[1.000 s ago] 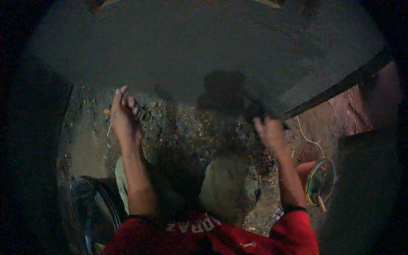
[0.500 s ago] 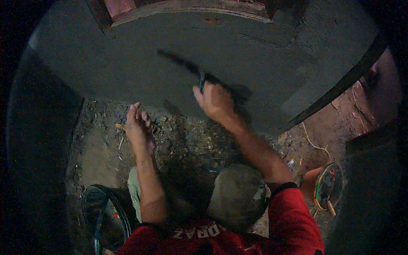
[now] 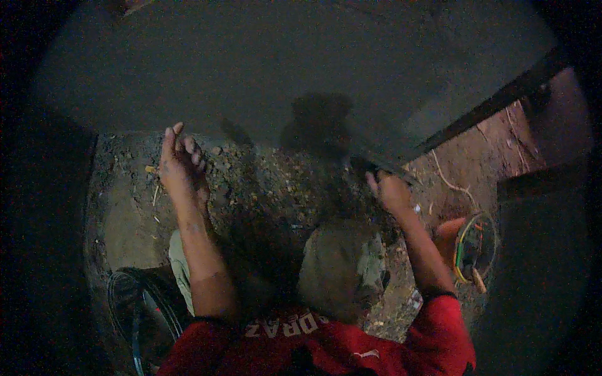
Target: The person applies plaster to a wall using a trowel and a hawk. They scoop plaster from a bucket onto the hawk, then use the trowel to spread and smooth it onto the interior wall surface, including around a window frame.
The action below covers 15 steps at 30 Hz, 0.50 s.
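In front of me stands a wall of smooth grey plaster [image 3: 219, 75]. My right hand [image 3: 394, 191] is closed around the handle of a plastering trowel [image 3: 384, 167], low by the wall's foot at the right. The trowel's long, dark blade is blurred, and I cannot tell whether it touches the plaster. On the left, my left hand [image 3: 179, 164] is raised over the rubble with loosely bent, parted fingers and nothing in it. Dark shadows fall on the wall between my hands.
Rubble and dirt [image 3: 269, 188] cover the ground along the wall. A dark bucket [image 3: 116, 301] stands at my lower left. At my right is an orange bucket [image 3: 448, 235] with a wooden handle [image 3: 479, 282] at its rim. A pale cord [image 3: 446, 178] lies behind it.
My right hand has brought the trowel down and right from mid-wall to the wall's foot. My left hand stays raised and empty. The view has shifted, leaving less of the upper frame visible.
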Each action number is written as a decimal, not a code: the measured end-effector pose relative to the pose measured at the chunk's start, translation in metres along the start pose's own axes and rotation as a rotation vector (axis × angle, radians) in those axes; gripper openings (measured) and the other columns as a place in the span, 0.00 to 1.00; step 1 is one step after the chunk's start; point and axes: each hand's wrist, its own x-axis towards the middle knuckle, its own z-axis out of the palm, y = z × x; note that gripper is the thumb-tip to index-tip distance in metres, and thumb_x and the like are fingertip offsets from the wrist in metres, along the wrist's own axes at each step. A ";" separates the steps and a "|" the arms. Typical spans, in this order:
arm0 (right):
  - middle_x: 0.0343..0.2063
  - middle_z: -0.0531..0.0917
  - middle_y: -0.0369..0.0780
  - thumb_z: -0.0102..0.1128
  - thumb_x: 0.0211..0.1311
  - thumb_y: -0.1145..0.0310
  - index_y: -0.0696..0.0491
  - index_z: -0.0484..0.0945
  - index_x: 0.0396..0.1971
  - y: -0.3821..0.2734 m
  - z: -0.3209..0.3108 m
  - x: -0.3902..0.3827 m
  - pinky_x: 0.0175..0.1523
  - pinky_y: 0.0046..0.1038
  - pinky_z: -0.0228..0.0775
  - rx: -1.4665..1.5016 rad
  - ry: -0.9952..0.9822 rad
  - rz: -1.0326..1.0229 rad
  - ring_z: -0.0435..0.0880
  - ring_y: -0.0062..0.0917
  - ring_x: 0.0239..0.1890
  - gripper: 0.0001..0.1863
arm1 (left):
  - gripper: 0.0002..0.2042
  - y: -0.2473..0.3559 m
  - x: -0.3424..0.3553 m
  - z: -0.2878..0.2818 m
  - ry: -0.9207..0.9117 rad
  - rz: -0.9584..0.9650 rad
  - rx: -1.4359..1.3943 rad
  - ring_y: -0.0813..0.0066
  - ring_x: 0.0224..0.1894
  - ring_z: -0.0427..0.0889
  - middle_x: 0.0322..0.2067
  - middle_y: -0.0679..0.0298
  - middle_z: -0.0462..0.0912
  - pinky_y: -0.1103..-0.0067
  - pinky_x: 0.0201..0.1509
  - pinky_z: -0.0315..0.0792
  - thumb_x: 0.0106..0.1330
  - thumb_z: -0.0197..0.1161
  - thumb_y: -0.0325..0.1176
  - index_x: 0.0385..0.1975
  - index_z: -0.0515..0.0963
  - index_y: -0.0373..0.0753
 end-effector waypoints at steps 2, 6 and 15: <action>0.28 0.83 0.54 0.54 0.66 0.48 0.60 0.82 0.31 0.033 0.056 -0.003 0.42 0.46 0.76 -0.073 -0.114 -0.066 0.84 0.49 0.34 0.26 | 0.19 0.000 -0.005 0.010 0.022 -0.014 0.014 0.83 0.21 0.62 0.23 0.72 0.67 0.83 0.23 0.53 0.70 0.56 0.50 0.49 0.74 0.41; 0.34 0.85 0.51 0.54 0.64 0.50 0.55 0.83 0.35 0.046 0.107 0.039 0.42 0.47 0.79 -0.104 -0.261 -0.069 0.86 0.46 0.37 0.21 | 0.21 -0.012 0.000 0.010 0.000 -0.009 0.015 0.81 0.30 0.65 0.35 0.70 0.70 0.81 0.31 0.58 0.69 0.57 0.50 0.53 0.74 0.41; 0.25 0.84 0.49 0.56 0.65 0.49 0.56 0.80 0.27 -0.107 -0.093 0.058 0.38 0.42 0.79 0.006 0.284 -0.298 0.84 0.46 0.29 0.22 | 0.16 -0.031 0.016 0.003 0.052 0.016 -0.053 0.84 0.19 0.63 0.22 0.72 0.67 0.84 0.21 0.53 0.71 0.55 0.47 0.47 0.75 0.41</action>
